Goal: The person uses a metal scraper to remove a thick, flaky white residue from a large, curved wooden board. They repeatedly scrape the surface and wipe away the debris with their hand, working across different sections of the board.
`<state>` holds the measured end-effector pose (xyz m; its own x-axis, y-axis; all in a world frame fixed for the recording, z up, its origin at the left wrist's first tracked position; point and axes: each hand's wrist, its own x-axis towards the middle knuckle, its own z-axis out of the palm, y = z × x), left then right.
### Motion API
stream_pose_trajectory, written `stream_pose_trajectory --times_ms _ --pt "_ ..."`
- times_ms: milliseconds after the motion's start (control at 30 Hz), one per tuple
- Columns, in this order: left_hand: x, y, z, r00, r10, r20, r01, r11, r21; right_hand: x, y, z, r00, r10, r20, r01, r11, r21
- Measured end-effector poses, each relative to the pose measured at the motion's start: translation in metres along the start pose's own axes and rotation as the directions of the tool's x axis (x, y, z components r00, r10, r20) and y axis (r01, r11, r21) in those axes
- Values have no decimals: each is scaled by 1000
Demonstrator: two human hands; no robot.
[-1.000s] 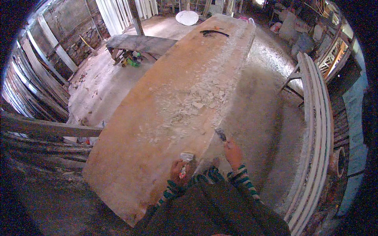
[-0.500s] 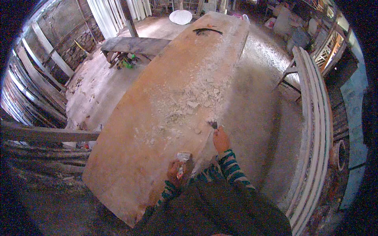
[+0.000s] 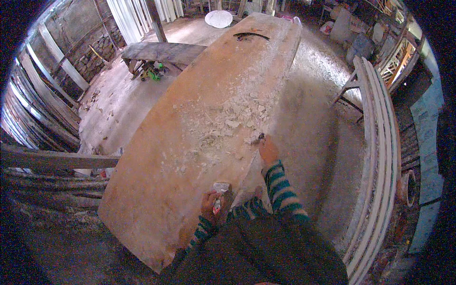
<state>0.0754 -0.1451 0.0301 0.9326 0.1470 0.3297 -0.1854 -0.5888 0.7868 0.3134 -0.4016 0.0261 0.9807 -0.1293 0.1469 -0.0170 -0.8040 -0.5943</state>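
Note:
My left hand (image 3: 208,203) rests low over the long wooden board (image 3: 156,156), closed round a putty knife. The pale, wide blade of this putty knife (image 3: 221,186) points away from me. Further up, at the board's right edge, my right hand (image 3: 269,151) grips a small brush (image 3: 259,138) with dark bristles; its handle is hidden by the fingers. The bristles touch or nearly touch the near right side of a spread of broken, whitish flakes and dust (image 3: 232,123). A dark curved strip (image 3: 251,35) lies at the board's far end.
A low wooden bench (image 3: 164,51) with a green-and-black item (image 3: 153,73) beneath it stands left of the board. To the right runs a long bench of slats (image 3: 377,156). Stacked planks (image 3: 40,114) lean at the left, and a white disc (image 3: 219,19) lies on the far floor.
My right hand has moved forward along the board's edge with the brush, bringing the bristles closer to the flakes. The left hand and putty knife have barely shifted.

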Motion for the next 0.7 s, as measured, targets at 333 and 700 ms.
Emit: stream_pose_trajectory --times_ms 333,700 --pt "2 1 6 995 99 -28 -99 995 29 5 -7 -62 996 -56 64 60 996 -61" --pt "-1 15 4 994 -30 -102 35 998 53 -98 -29 -51 944 253 212 -257 966 -8"
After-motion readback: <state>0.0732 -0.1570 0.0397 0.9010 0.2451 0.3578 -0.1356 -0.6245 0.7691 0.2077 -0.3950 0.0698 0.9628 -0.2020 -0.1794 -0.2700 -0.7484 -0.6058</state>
